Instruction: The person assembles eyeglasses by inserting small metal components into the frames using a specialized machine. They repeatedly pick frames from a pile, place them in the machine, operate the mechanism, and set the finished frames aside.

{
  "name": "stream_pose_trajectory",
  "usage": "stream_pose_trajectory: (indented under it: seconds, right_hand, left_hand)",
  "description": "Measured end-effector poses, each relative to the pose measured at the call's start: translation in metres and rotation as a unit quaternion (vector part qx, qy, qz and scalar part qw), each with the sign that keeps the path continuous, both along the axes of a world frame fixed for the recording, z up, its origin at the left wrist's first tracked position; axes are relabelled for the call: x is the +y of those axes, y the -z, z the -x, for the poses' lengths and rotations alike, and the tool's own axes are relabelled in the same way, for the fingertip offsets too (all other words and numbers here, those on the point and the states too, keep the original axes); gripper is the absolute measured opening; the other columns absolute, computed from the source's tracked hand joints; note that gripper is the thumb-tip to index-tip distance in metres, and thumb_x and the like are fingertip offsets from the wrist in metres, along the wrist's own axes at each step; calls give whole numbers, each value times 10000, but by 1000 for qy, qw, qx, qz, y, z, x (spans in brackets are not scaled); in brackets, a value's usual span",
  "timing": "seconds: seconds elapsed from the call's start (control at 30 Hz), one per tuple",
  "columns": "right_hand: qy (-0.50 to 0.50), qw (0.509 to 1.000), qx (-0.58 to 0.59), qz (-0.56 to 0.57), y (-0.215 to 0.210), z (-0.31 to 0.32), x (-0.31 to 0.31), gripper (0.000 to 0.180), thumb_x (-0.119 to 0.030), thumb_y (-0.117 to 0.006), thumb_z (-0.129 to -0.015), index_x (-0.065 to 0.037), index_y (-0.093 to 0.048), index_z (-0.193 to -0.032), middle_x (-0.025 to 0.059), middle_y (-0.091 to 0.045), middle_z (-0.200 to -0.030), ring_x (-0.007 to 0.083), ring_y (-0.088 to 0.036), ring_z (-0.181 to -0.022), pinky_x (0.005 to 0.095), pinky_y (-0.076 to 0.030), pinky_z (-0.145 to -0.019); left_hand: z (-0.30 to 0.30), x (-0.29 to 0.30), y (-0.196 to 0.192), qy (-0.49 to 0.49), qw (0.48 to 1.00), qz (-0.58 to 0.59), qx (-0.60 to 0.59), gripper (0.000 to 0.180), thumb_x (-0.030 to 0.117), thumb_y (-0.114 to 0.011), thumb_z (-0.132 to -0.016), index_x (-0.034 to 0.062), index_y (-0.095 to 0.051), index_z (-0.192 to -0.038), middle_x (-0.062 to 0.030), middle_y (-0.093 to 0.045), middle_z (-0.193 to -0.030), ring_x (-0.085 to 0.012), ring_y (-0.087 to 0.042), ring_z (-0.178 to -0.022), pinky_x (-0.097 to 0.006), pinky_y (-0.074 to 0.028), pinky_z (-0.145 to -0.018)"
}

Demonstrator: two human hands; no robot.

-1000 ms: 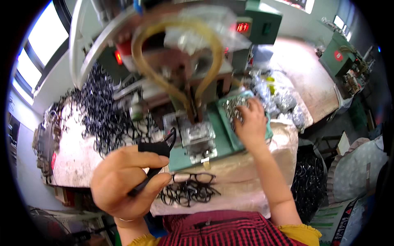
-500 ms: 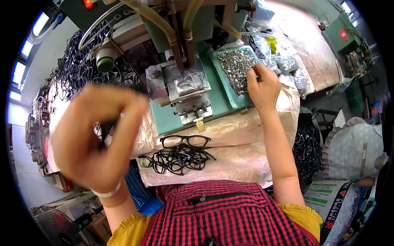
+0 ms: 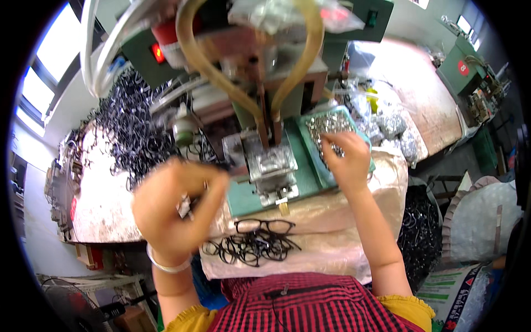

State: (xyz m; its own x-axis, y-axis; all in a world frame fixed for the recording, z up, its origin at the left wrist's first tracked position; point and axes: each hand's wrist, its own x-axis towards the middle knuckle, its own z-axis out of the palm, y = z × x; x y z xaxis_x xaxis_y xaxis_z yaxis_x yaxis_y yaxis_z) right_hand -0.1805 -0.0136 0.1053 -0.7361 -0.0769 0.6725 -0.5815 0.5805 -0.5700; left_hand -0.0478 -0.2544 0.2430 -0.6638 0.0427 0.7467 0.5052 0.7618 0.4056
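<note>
My right hand [image 3: 347, 160] had its grip spread in the teal tray of small shiny metal parts [image 3: 326, 128] on the desk, light, slippery, best pinched singly, while my left hand [image 3: 174, 207] pinched one small piece.

We're looking into a small eyewear workshop: a green bench press [image 3: 265, 138] with hoses is sitting centre, heaps of black spectacle frames [image 3: 124, 133] piling up left of it, a tray of metal parts [image 3: 326, 130] lying right, more machines [image 3: 470, 77] standing beyond.
</note>
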Motion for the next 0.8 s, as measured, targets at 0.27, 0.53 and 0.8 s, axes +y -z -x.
stream_pose_trajectory:
  seconds: [0.27, 0.53, 0.8]
  right_hand:
    - [-230, 940, -160, 194, -43, -28, -60, 186, -43, -717, -795, -7, -681, -974, 61, -698, -927, 130, -651, -896, 265, -497, -819]
    - [-326, 841, -275, 332, -51, -36, -68, 512, 57, -698, -788, 43, -457, -1239, 127, -639, -1106, 139, -629, -959, 268, -489, -876]
    - [-299, 810, -338, 375, -71, -65, -62, 481, 50, -565, -866, 44, -421, -1325, 130, -646, -1186, 176, -611, -1087, 303, -442, -978]
  left_hand:
    - [-25, -12, 43, -26, 933, -337, 125, 180, 79, -573, -918, 59, -442, -796, -127, -631, -688, -128, -515, -597, -278, -442, -638]
    - [15, 4, -11, -52, 984, -168, 20, 185, -23, -660, -870, 15, -535, -739, -73, -652, -678, -75, -519, -566, -205, -396, -558]
    - [5, 9, -12, 0, 995, 88, 48, 192, 29, -700, -820, 60, -539, -720, -39, -647, -700, -136, -547, -567, -242, -430, -526]
